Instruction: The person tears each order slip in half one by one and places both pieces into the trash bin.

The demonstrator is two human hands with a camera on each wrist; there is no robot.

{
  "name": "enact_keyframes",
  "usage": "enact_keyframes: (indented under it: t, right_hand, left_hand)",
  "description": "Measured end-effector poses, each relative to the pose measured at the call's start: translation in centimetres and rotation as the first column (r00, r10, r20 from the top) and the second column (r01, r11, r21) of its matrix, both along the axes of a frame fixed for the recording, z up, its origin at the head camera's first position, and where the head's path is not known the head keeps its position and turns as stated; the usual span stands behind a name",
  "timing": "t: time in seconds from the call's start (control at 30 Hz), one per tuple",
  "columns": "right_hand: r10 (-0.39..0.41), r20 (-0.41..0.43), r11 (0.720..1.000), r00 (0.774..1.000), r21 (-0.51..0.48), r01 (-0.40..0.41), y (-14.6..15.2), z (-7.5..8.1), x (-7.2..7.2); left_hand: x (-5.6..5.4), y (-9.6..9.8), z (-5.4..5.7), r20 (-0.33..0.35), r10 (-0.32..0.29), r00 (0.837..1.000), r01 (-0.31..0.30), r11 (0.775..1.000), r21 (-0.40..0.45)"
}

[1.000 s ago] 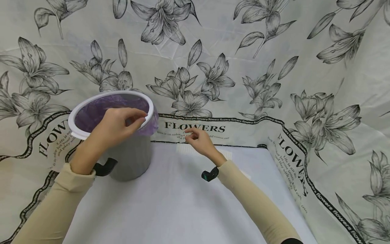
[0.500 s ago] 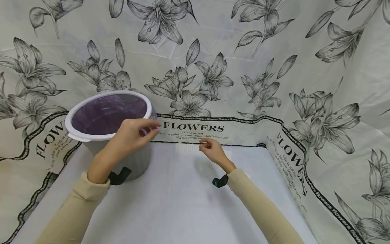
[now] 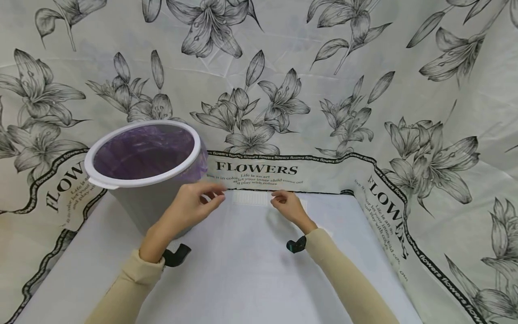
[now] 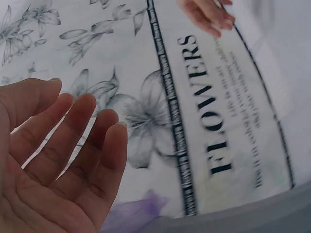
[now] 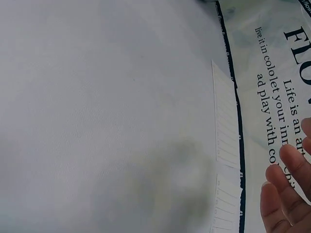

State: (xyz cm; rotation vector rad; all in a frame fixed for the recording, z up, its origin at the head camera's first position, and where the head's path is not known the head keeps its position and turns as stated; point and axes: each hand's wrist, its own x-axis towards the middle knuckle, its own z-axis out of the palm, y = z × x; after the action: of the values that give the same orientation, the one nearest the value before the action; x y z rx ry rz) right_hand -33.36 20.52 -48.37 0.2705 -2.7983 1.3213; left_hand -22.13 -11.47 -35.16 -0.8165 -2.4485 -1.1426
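Note:
A grey trash can (image 3: 141, 204) with a white rim ring (image 3: 97, 177) stands upright at the left of the table. A purple bag (image 3: 145, 150) lines it, and some of the bag hangs outside below the rim on the right. My left hand (image 3: 189, 209) is in front of the can's right side, its fingers loosely bent and holding nothing; the left wrist view shows the bare palm (image 4: 58, 194). My right hand (image 3: 289, 207) hovers over the far part of the table, fingers relaxed, with nothing in them in the right wrist view.
A white table (image 3: 243, 270) spreads under both hands. Behind it and at the sides hangs a flower-printed cloth (image 3: 348, 175). Pale ruled strips (image 3: 251, 198) lie at the table's back edge.
My left hand has moved away from the can's rim, to the right and nearer me. The right hand has shifted right and slightly nearer. The can stays in place.

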Motion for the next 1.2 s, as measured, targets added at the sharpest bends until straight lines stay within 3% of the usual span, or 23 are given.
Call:
enact_keyframes:
  t: [0.3, 0.43, 0.6, 0.93, 1.2]
  right_hand:
    - [0.002, 0.018, 0.997, 1.0, -0.071, -0.001, -1.3, -1.6, -0.5]
    - [-0.004, 0.022, 0.996, 1.0, -0.086, 0.006, -2.1, -2.3, -0.6]
    - [0.07, 0.046, 0.997, 0.996, -0.03, -0.069, -3.3, -2.9, -0.6]
    - [0.122, 0.069, 0.99, 0.99, 0.056, -0.126, -4.6, -4.0, -1.3]
    - [0.115, 0.054, 0.989, 0.992, 0.09, -0.12, -4.8, -4.7, -2.5]
  left_hand:
    - [-0.3, 0.6, -5.7, 0.162, 0.05, 0.985, -0.055, 0.998, 0.027]
    - [-0.9, 1.1, -8.1, 0.196, 0.056, 0.979, -0.062, 0.998, 0.028]
    - [-1.4, 1.1, -10.6, 0.218, 0.082, 0.973, -0.096, 0.994, 0.059]
    - [-2.1, 1.0, -13.8, 0.276, 0.096, 0.956, -0.124, 0.989, 0.084]
    - [-2.2, 1.0, -15.1, 0.323, 0.092, 0.942, -0.129, 0.987, 0.095]
